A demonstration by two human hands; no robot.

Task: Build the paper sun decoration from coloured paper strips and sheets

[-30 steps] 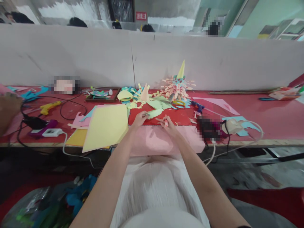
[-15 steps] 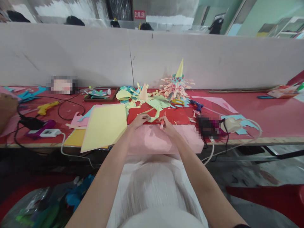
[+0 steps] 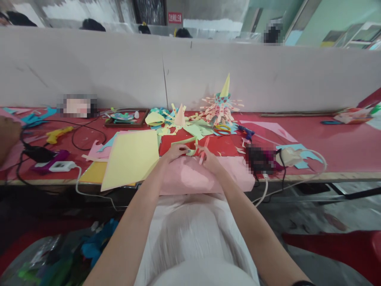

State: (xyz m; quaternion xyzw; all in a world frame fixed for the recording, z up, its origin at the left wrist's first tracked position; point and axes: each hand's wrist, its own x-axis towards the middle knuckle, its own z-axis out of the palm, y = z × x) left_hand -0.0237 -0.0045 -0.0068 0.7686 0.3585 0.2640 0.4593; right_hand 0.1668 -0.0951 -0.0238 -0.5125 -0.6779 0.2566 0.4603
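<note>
My left hand (image 3: 177,152) is closed in a pinch on a pale yellow-green paper strip (image 3: 185,141), which curves round between my two hands above a red sheet (image 3: 169,147). In my right hand (image 3: 210,159) is a slim pink-red pen-like tool (image 3: 203,151), held tilted; its exact kind cannot be made out. The right fingertips are close to the strip's right end, and whether they touch it is unclear. Beneath both wrists lies a pink sheet (image 3: 190,174) at the table's front edge.
Yellow-handled scissors (image 3: 223,129), a blue glue gun (image 3: 247,132) and a spiky paper hat (image 3: 223,105) are behind my hands. Yellow sheets (image 3: 131,159) lie left, near a yellow glue gun (image 3: 58,135). Cables and power strips flank both sides. Another person's hand (image 3: 8,139) shows far left.
The paper strip has gone from a folded, pointed shape to an open curve between my hands. My right hand's tool has shifted slightly. At the far left, the other person's hand has moved.
</note>
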